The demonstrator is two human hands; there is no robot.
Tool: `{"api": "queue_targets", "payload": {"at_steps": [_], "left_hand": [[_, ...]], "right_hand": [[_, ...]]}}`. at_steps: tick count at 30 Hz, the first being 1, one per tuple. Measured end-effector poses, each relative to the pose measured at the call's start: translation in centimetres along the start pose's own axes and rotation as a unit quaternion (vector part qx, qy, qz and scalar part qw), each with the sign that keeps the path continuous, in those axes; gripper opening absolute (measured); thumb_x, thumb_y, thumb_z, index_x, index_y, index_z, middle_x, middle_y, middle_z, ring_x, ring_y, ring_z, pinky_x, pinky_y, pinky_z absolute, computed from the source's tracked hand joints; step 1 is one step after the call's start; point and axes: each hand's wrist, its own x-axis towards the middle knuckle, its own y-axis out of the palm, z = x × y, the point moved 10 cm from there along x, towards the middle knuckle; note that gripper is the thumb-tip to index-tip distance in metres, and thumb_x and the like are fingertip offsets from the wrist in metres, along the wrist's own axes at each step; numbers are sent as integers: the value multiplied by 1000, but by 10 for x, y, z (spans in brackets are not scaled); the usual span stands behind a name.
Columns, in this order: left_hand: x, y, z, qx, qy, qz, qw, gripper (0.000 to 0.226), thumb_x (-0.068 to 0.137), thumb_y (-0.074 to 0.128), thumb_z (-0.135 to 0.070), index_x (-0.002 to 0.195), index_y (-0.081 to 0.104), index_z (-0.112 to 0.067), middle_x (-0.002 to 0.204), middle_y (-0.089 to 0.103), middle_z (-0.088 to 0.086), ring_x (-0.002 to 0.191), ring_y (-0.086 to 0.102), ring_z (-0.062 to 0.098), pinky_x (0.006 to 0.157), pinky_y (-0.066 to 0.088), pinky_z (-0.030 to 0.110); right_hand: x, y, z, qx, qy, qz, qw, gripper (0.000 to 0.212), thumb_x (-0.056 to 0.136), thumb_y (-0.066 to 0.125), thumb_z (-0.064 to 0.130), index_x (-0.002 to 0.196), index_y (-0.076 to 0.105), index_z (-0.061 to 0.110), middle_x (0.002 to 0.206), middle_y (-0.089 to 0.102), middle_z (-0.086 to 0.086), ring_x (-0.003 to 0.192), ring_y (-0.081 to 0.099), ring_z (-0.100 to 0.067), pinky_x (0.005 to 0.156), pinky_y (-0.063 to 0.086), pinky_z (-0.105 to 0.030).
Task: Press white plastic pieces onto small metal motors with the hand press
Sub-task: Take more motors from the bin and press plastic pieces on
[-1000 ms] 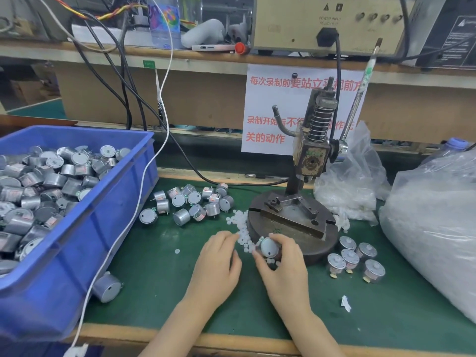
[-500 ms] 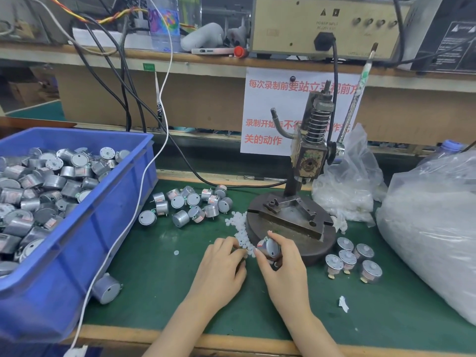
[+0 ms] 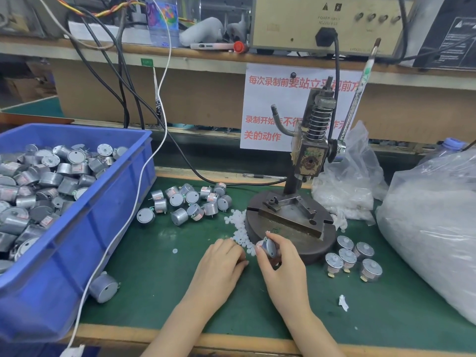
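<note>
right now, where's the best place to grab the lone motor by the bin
Probably its curved wall, pinched from above: the motor lies on its side, face towards you, pins on the right, with the bin close on its left.

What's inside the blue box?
The blue box is heaped with small silver motors. The top layer hides whatever lies deeper, and the box's bottom cannot be seen.

White paper sign [image 3: 270, 109] w/ red "每次录制前要站立", "关的动作", beige box [image 3: 291, 24] marked "POWER INPUT"
</note>
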Motion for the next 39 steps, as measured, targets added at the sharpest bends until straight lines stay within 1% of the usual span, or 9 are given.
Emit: {"api": "queue_targets", "payload": {"at_steps": [3, 6, 9, 13, 19, 25, 28, 33, 39], "left_hand": [[-1, -11, 5, -26, -28, -43, 998, 8, 83, 65, -9, 77, 60, -8, 76, 56, 2, 76, 43, 15, 72, 34, 30], [-5, -20, 26, -87, -97, -92, 987, 7, 87, 61, -7, 80, 61, -9, 75, 50, -9, 73, 47, 13, 71, 35, 20], [-11, -22, 50, -182, -184, -125, 958, 15, 87, 60, -5, 77, 60, -16, 76, 53, -12, 72, 50, 5, 68, 36, 8], [-15, -17, 68, -261, -252, -119, 924, 28, 84, 64, -4, 70, 58, -28, 76, 58, -5, 70, 51, -3, 64, 38, 5], [-7, -3, 50, -207, -193, -28, 959, 7, 80, 69, -4, 77, 65, -10, 74, 51, -4, 64, 48, 5, 65, 37, 9], [-4, -2, 37, -168, -123, -17, 978, 7, 79, 72, -14, 76, 66, -10, 73, 46, -13, 73, 44, 2, 71, 35, 12], [-4, 4, 34, -121, -100, 5, 988, 12, 81, 70, -23, 75, 64, -15, 72, 41, -17, 74, 38, 0, 74, 29, 20], [-4, 6, 37, -113, -107, 0, 988, 16, 79, 71, -28, 73, 62, -17, 72, 40, -18, 75, 37, 2, 73, 24, 18], [-6, 8, 41, -56, -124, 2, 991, 24, 79, 68, -41, 81, 58, -19, 80, 41, -17, 85, 39, 8, 75, 20, 19]], "right_hand": [[0, 0, 0, 4, 2, -1, 1000, 29, 84, 68, 19, 112, 61, 18, 98, 56, 18, 90, 53, -1, 81, 41, -15], [0, 0, -1, 5, 5, -2, 1000, 28, 84, 68, 19, 111, 61, 19, 99, 57, 16, 90, 54, 0, 78, 39, -8], [-1, 1, -2, 14, 11, 1, 1000, 28, 84, 67, 20, 112, 61, 19, 100, 58, 15, 91, 55, 0, 80, 44, -16], [0, 2, -3, 8, 10, 2, 1000, 28, 84, 67, 21, 112, 61, 19, 101, 59, 14, 93, 56, -3, 82, 47, -23], [0, 2, -2, -3, 3, 3, 1000, 28, 84, 68, 22, 111, 61, 19, 99, 57, 17, 89, 54, -1, 80, 44, -18], [0, 3, -1, -9, 0, 5, 1000, 27, 84, 68, 22, 110, 61, 20, 97, 56, 18, 87, 52, 4, 76, 38, -7], [0, 3, -2, -10, -1, 6, 1000, 28, 84, 68, 21, 111, 61, 19, 96, 56, 17, 83, 52, 1, 77, 41, -12], [0, 3, -1, -12, -1, 8, 1000, 28, 84, 68, 22, 111, 60, 20, 97, 56, 17, 85, 54, -3, 80, 45, -20], [0, 3, -2, -10, -1, 9, 1000, 28, 84, 68, 23, 111, 60, 21, 96, 57, 17, 83, 54, -2, 78, 45, -19]]}}
